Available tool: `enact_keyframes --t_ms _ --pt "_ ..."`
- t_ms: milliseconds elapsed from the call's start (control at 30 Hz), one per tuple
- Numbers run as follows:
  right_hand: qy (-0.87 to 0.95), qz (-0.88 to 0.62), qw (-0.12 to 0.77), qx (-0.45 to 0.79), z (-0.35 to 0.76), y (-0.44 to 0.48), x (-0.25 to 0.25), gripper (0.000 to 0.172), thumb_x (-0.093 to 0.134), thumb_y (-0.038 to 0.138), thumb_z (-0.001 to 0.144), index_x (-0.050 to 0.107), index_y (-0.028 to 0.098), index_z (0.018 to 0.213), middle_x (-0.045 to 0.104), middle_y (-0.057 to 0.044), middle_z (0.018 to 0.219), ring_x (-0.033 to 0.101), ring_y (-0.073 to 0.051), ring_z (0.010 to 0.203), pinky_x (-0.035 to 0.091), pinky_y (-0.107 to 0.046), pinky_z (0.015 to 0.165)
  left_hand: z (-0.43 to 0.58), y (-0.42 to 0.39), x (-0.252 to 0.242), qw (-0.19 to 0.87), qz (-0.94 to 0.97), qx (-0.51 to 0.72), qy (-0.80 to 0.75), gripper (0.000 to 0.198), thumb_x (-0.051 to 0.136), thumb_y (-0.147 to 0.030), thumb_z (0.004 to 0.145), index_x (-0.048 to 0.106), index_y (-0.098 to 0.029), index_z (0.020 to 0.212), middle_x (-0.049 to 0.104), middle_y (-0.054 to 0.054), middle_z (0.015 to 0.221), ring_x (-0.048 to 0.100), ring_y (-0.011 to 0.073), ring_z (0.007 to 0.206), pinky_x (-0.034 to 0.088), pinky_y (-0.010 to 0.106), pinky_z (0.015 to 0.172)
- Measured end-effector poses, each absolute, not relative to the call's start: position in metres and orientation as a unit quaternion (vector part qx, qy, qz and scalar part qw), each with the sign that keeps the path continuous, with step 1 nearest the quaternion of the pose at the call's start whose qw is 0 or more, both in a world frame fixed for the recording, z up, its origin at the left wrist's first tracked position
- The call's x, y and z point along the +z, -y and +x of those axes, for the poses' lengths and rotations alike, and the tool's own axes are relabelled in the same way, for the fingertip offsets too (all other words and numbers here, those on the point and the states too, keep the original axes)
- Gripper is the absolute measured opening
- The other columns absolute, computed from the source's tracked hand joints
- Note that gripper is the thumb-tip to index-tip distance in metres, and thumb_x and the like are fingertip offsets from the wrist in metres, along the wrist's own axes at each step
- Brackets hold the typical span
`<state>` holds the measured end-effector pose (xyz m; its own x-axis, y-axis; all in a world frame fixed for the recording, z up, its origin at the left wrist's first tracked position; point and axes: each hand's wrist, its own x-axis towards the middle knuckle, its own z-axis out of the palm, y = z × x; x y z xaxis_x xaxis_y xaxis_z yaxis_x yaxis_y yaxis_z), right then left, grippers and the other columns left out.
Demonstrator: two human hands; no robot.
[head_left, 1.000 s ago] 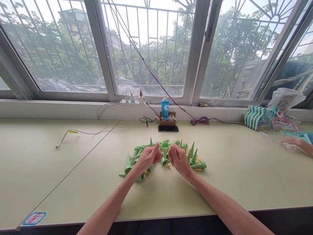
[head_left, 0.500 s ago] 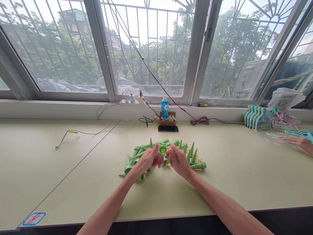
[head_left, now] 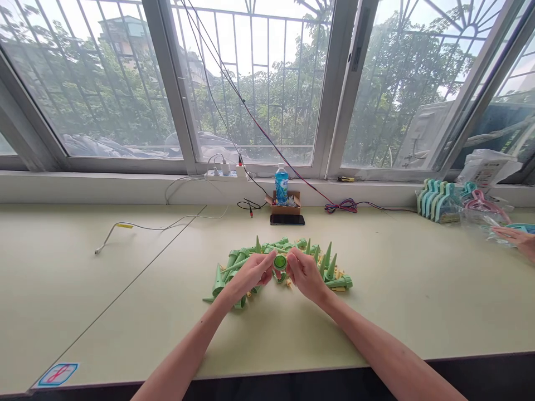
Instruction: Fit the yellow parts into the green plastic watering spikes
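Between my two hands is a green plastic watering spike (head_left: 280, 262), its round open end facing me. My left hand (head_left: 256, 270) is closed on its left side, thumb laid along the rim. From the right, my right hand (head_left: 304, 269) pinches the spike's edge; whether a smaller part sits in those fingertips I cannot make out. Around and behind both hands lies a pile of green spikes (head_left: 218, 281), some standing point up like the cone (head_left: 328, 254) at the right. Small yellow pieces (head_left: 340, 289) are mixed in among them.
Behind the pile lie a black phone (head_left: 287, 220) and a small cardboard box (head_left: 286, 210) with a blue bottle (head_left: 281, 185). A coiled cable (head_left: 341, 206) rests farther right. At the far right, another person's hand (head_left: 516, 238) is near plastic bags and pastel hangers (head_left: 437, 200).
My left thumb has come down from a raised position onto the spike's rim. My right hand has hardly shifted. The other person's hand has moved slightly right.
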<state>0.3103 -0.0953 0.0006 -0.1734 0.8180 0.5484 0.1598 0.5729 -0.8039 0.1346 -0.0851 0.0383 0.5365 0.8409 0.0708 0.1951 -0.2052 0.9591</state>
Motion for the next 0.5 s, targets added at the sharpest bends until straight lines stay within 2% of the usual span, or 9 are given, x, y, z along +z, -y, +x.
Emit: enact_keyframes --t_ms 100,267,400,500 --pt "0.693 -0.364 0.544 0.303 0.3096 0.0934 -0.0009 0.049 0.034 0.056 0.1 0.038 0.022 0.064 0.041 0.004 0.05 0.036 -0.01 0.044 0.031 -0.024 0.044 0.1334 0.0871 0.0405 0.494 0.726 0.313 -0.362 0.048 0.05 -0.059 0.088 0.044 -0.018 0.064 0.041 -0.004 0.05 0.033 0.0088 0.047 0.023 0.022 0.046" --pt "0.681 -0.386 0.544 0.302 0.3083 0.0927 -0.0013 0.05 0.036 0.053 0.099 0.038 0.021 0.06 0.04 0.004 0.048 0.037 -0.01 0.042 0.032 -0.024 0.044 0.1328 0.0888 0.0428 0.454 0.757 0.311 -0.353 0.028 0.059 -0.045 0.086 0.054 -0.018 0.08 0.037 -0.006 0.057 0.032 0.0079 0.05 0.023 0.02 0.045" --pt "0.684 -0.402 0.538 0.285 0.3075 0.0936 0.0018 0.057 0.034 0.052 0.099 0.038 0.021 0.051 0.038 0.003 0.042 0.036 -0.01 0.04 0.033 -0.025 0.045 0.1343 0.0889 0.0413 0.403 0.781 0.332 -0.342 0.024 0.065 -0.039 0.083 0.059 -0.017 0.092 0.049 -0.002 0.074 0.041 0.008 0.056 0.033 0.019 0.047" --pt "0.684 -0.412 0.535 0.277 0.3071 0.0924 0.0016 0.06 0.034 0.052 0.099 0.037 0.021 0.048 0.039 0.002 0.041 0.036 -0.01 0.039 0.032 -0.026 0.045 0.1353 0.0878 0.0371 0.377 0.789 0.352 -0.334 0.024 0.064 -0.038 0.083 0.059 -0.018 0.094 0.053 0.001 0.091 0.048 0.008 0.061 0.041 0.02 0.051"
